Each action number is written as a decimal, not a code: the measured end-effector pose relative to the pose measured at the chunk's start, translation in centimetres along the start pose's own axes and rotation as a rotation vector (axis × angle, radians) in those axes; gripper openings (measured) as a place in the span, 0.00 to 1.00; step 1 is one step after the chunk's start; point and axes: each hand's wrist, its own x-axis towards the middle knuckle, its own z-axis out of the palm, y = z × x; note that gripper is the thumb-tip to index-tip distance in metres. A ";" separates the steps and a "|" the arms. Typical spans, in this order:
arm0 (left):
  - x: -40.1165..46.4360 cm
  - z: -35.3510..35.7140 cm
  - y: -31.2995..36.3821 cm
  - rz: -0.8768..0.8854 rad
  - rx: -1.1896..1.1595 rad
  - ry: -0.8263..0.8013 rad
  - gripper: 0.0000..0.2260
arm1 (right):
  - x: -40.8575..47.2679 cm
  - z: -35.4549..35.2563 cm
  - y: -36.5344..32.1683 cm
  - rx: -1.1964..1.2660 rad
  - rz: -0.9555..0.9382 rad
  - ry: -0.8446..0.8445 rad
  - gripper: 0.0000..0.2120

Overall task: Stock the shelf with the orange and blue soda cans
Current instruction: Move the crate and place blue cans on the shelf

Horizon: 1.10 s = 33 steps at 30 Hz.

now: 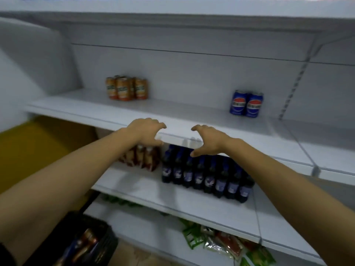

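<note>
Both of my hands hold nothing. My left hand [146, 131] hangs in front of the lip of the white shelf [80, 110], fingers spread and bent like a loose claw, thumb pointing down, with a clear gap between thumb and fingers. My right hand [206, 140] mirrors it just to the side, fingers curved toward the left hand, thumb low, palm facing inward. The two hands are near each other but apart, and I cannot tell whether either one touches the shelf edge.

On that shelf, well back from my hands, the orange soda cans [125, 88] stand upright in a tight cluster toward the left. The blue soda cans [246, 103], two that I can see, stand upright side by side far to the right, well apart from the orange ones.

On the shelf below, partly behind my hands, a row of dark bottles [206, 179] with blue labels stands beside a few reddish bottles [143, 158]. Green and red snack packets [221, 240] lie on the lowest shelf. Down at the lower left sits a dark basket [103, 244] with cans in it, blurred.
</note>
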 end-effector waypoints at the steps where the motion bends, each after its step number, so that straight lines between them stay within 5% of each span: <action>1: -2.5 1.1 -1.2 -0.041 -0.008 -0.026 0.30 | 0.2 1.0 -2.2 -0.014 -0.043 -0.026 0.44; 11: -26.7 15.4 -8.7 -0.490 -0.195 -0.321 0.30 | 2.8 15.4 -22.8 -0.080 -0.317 -0.325 0.43; 21: -43.9 31.8 -13.7 -0.724 -0.438 -0.492 0.31 | 4.2 32.0 -40.3 -0.085 -0.353 -0.568 0.42; 33: -47.9 43.1 -20.0 -0.739 -0.735 -0.653 0.30 | 5.9 45.0 -44.8 0.056 -0.107 -0.849 0.39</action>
